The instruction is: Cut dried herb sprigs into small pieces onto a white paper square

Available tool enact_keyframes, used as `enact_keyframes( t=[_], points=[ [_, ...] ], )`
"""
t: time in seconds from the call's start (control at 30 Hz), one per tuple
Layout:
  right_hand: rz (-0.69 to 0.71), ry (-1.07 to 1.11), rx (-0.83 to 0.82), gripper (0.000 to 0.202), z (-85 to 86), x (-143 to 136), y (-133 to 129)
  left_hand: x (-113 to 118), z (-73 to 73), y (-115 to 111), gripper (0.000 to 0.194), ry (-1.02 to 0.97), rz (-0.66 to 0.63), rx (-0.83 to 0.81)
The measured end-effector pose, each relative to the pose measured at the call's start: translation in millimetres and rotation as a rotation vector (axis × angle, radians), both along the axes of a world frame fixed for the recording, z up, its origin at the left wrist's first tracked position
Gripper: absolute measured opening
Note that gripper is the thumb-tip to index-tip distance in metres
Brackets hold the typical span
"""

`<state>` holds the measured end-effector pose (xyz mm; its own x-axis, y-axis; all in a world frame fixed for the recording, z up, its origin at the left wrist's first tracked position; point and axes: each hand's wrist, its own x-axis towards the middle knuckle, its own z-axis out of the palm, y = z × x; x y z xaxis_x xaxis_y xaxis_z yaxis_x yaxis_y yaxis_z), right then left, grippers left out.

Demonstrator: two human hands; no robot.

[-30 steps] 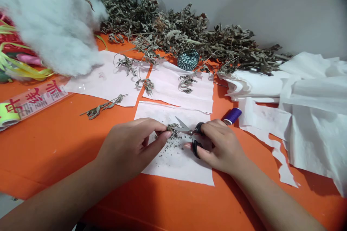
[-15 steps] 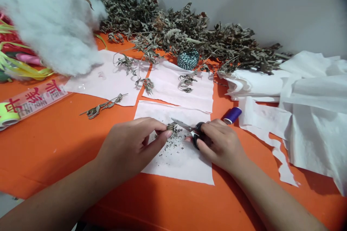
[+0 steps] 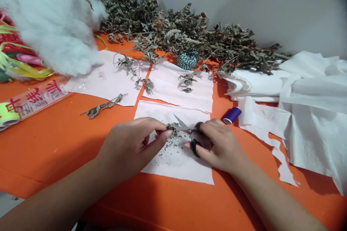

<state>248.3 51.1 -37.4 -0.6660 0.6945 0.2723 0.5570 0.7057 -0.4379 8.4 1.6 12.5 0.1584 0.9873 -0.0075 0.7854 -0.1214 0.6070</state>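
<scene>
Between thumb and forefinger, my left hand [image 3: 132, 144] pinches a small bunch of dried leaves [image 3: 170, 127]. My right hand [image 3: 221, 144] has its fingers in the black handles of a pair of scissors [image 3: 189, 130]. The scissors' blades are spread apart, pointing left at the leaf tips beside my left fingertips. Below both hands lies a white cloth square [image 3: 187, 171], and dark leaf crumbs [image 3: 169, 148] are scattered over it.
Dried stems [image 3: 173, 32] line the wall, with a ball of twine [image 3: 188, 59] in front. White stuffing [image 3: 59, 25] is piled at left. A purple thread spool [image 3: 232, 115] and white cloth [image 3: 314, 115] lie at right on the orange table [image 3: 67, 144].
The scissors' blades and handles have spread wider, and my right thumb has dropped a little. My left hand stays in place with the leaves.
</scene>
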Motion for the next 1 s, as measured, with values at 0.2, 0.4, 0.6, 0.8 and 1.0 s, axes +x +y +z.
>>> enact_keyframes(
  t=[0.2, 0.4, 0.6, 0.8, 1.0],
  points=[
    [-0.004, 0.013, 0.031, 0.018, -1.2, 2.0, 1.4, 0.3, 0.8, 1.0, 0.017, 0.011, 0.003, -0.002],
    [-0.009, 0.021, -0.009, 0.027, 0.1, 1.2, -0.4, 0.1, 1.1, 1.4, 0.018, 0.012, 0.011, -0.016],
    [0.006, 0.005, -0.031, 0.033, -0.7, 0.8, -1.0, -0.5, 0.1, 0.4, 0.014, 0.0, -0.002, 0.022],
    [0.025, 0.002, 0.0, 0.025, -1.7, 0.9, 0.6, 0.4, 0.3, 1.0, 0.015, 0.009, -0.019, 0.019],
    [0.017, 0.033, 0.014, 0.022, -1.5, 3.1, 0.7, -1.2, 0.9, -0.2, 0.016, 0.018, 0.009, 0.012]
  ],
)
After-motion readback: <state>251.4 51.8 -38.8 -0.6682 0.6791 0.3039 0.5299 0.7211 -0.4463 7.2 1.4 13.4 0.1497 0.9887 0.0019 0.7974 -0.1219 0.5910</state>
